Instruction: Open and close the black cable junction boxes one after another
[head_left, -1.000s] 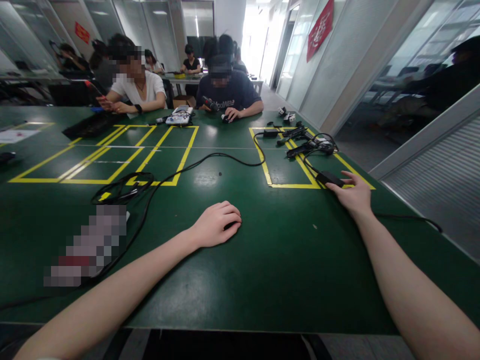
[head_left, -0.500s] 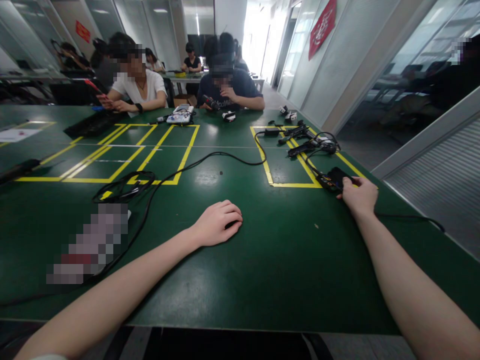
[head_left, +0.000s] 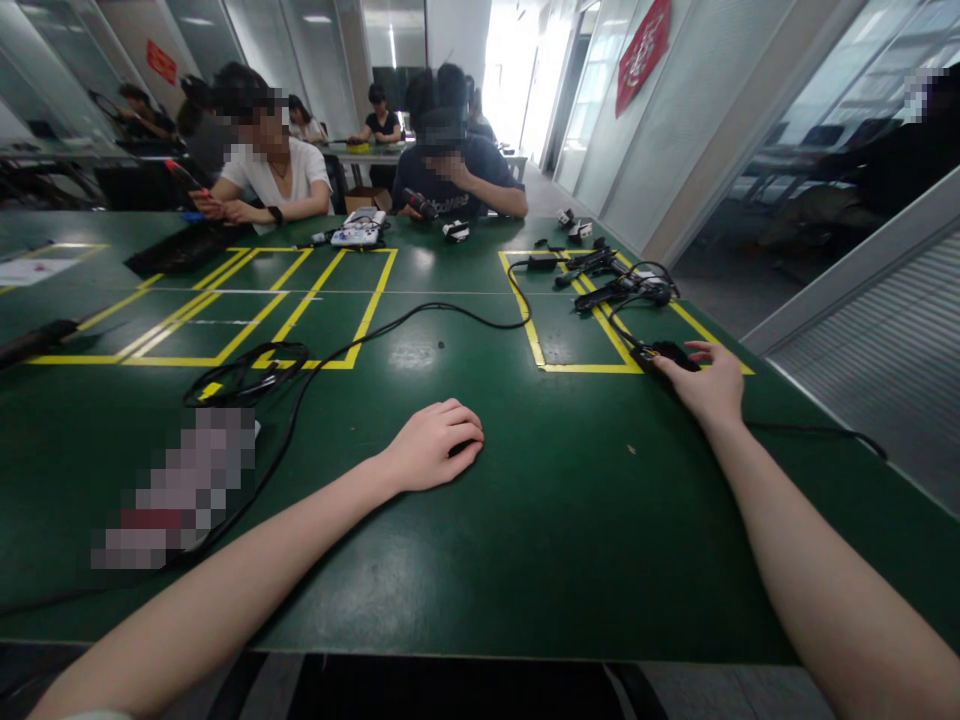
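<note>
Table top: a wide, glossy green table (head_left: 525, 540) is stretching out in front of the person.
Far side: a co-worker in a dark short-sleeved shirt (head_left: 487, 170) is sitting there with one hand raised to the head; a co-worker in a white short-sleeved shirt (head_left: 307, 175) is sitting nearby, both hands around a phone-like red object (head_left: 185, 178).
Tape: yellow tape outlines (head_left: 591, 369) are marking rectangles on the green surface.
Cord: a long, thin black cable (head_left: 435, 306) is curving across the middle.
Tray: a shallow black tray (head_left: 184, 250) is lying at the far left.
Gear: a tangled heap of black wired gear (head_left: 615, 290) is lying over the right-hand tape, just beyond the right hand.
Left hand: the left hand (head_left: 435, 445) is resting palm down near the middle, fingers loosely curled; whether anything is under them, I cannot tell.
Right hand: the right hand (head_left: 711, 382) is reaching to the right side, thumb and fingers spreading around the device; how firmly they are gripping, I cannot tell.
Device: a small black box-like device (head_left: 670, 353) is sitting between that thumb and those fingers, near the tape's near corner, partly hidden.
</note>
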